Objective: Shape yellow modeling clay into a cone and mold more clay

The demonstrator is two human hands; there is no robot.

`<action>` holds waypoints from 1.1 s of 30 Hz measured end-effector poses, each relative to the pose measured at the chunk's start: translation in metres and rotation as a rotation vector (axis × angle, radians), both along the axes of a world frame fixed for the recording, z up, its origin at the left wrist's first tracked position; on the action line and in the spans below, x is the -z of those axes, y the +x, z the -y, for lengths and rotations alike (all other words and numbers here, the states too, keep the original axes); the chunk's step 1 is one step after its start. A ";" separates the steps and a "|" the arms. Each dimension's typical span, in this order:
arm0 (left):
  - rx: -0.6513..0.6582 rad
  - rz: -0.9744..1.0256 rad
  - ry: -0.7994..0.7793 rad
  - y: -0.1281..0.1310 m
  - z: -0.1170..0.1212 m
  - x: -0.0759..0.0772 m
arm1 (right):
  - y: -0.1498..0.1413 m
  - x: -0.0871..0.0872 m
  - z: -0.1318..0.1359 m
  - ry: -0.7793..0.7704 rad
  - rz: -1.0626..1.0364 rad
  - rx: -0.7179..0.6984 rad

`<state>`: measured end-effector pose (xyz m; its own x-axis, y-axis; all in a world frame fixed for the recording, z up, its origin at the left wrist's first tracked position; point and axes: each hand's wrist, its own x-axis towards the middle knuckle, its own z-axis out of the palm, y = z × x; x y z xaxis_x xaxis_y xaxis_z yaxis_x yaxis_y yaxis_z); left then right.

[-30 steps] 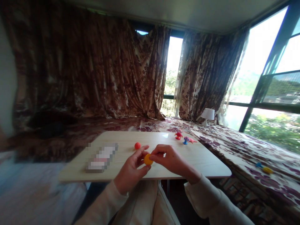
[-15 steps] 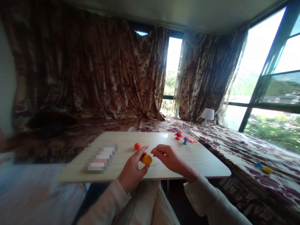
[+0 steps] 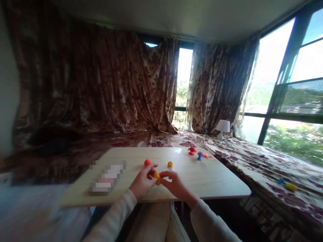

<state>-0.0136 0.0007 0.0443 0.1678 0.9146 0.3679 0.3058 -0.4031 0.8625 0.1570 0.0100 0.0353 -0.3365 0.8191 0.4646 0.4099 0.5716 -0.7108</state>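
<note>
My left hand (image 3: 143, 181) is closed on a small yellow plastic piece (image 3: 157, 177), held low above the near half of the table. The fingertips of my right hand (image 3: 176, 184) pinch the same piece from the other side. Fingers cover part of it, so its full shape cannot be made out. Just beyond my left fingers lies a red-orange ball (image 3: 147, 162). A small round yellow-orange thing (image 3: 170, 164) rests on the table past my right hand.
The pale wooden table (image 3: 131, 154) carries a red toy figure (image 3: 191, 151), a blue one (image 3: 199, 156) and a pink one (image 3: 207, 155) at the far right. A blurred-out flat item (image 3: 108, 179) lies left. A blue-and-yellow toy (image 3: 290, 186) and a lamp (image 3: 223, 126) stand on the floral-covered ledge.
My right hand has come left and down to the yellow piece in my left hand. The round yellow-orange thing now shows on the table. The view has tilted up slightly.
</note>
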 end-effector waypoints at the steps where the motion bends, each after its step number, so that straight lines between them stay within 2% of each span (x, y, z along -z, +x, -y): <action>1: -0.014 -0.025 0.011 0.003 -0.003 0.003 | 0.001 0.002 0.000 0.017 0.017 0.026; 5: -0.019 -0.079 -0.021 0.013 -0.007 0.013 | 0.011 0.009 -0.002 0.021 0.092 0.066; 9: 0.012 -0.086 -0.082 0.011 -0.008 0.020 | 0.020 0.012 -0.007 -0.008 0.096 0.074; 16: 0.055 -0.079 -0.130 0.008 -0.012 0.027 | 0.013 0.001 -0.009 -0.039 0.121 -0.049; 21: 0.064 -0.053 -0.126 0.010 -0.009 0.029 | 0.009 -0.004 -0.003 0.000 0.170 -0.027; 28: -0.039 -0.074 -0.132 0.010 -0.005 0.032 | 0.006 -0.016 0.002 0.019 0.241 0.018; 33: -0.163 -0.175 -0.082 0.016 0.011 0.028 | 0.004 -0.013 0.003 0.003 0.252 0.068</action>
